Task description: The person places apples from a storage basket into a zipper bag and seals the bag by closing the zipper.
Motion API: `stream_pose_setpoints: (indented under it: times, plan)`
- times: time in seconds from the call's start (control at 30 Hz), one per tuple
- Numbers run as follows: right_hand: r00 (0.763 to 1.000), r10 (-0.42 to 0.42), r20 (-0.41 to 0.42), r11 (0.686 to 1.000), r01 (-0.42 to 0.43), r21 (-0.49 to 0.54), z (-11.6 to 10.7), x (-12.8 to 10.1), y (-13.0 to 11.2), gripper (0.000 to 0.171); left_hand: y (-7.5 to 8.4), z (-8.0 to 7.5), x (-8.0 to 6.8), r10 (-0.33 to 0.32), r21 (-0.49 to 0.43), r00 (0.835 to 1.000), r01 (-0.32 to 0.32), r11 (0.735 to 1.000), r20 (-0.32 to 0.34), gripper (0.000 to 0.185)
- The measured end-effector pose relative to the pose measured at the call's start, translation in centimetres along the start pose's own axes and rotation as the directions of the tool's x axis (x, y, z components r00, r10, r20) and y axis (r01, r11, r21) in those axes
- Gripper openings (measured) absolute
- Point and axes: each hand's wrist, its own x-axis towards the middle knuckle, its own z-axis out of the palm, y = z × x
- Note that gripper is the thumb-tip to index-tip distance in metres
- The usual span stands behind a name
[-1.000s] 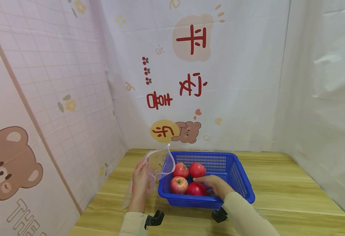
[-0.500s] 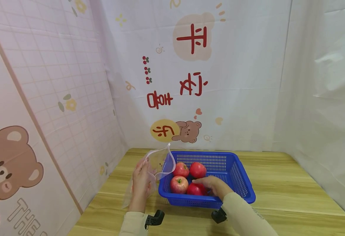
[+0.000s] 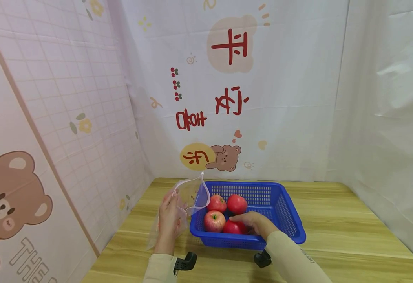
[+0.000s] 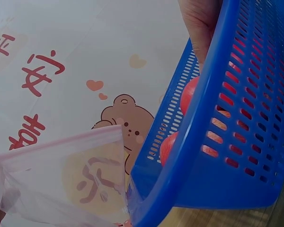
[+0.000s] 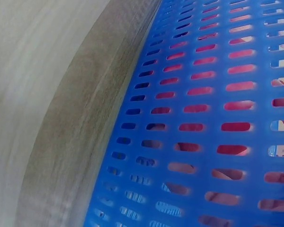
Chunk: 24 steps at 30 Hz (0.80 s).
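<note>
— At the left edge of the wooden table (image 3: 333,220): left hand (image 3: 169,220), fingers curled round the clear zip bag (image 3: 189,196), mouth held open beside the blue basket (image 3: 287,220). Just right of it?

— Inside the basket: four red apples, two at the back, one front-left (image 3: 213,221), one front-right (image 3: 234,226). Right hand (image 3: 254,222) laid over that front-right apple, fingers curved about it, apple sitting on the basket floor, not lifted.

— From the left wrist view?

— Close on the bag (image 4: 71,179), its pink zip strip up against the basket's corner (image 4: 217,189); bear print of the backdrop showing through the film. Apples only as red patches behind the slots. Part of the right hand (image 4: 201,23) above the rim. None of that closeness plain from the head view.

— Right wrist view?

— Only the basket's slotted wall (image 5: 203,118) over table grain, red and skin tones behind the holes. Hand itself not seen there.

— Against half a second ago?

— Nearly unchanged: bag held open at the same place, right hand kept on the same apple, perhaps settled a touch lower over it.
</note>
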Motion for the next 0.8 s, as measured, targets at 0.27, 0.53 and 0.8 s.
stream_pose_setpoints:
  times: [0.27, 0.53, 0.8]
  plan:
    - [1.0, 0.006, 0.006, 1.0, -0.006, 0.03, -0.07, 0.26, 0.16, 0.082, 0.01, 0.09, -0.03, 0.002, -0.035, 1.0, -0.001, 0.999, 0.01, 0.045]
    - [1.0, 0.024, 0.002, 0.997, -0.024, 0.074, -0.16, 0.31, 0.19, 0.081, -0.08, 0.09, 0.03, 0.018, -0.015, 1.0, -0.018, 1.0, 0.005, 0.044]
    - [1.0, 0.017, -0.012, 0.986, -0.015, 0.166, -0.24, 0.51, 0.34, 0.078, -0.06, 0.19, 0.01, 0.022, -0.02, 1.0, -0.021, 1.0, 0.004, 0.045]
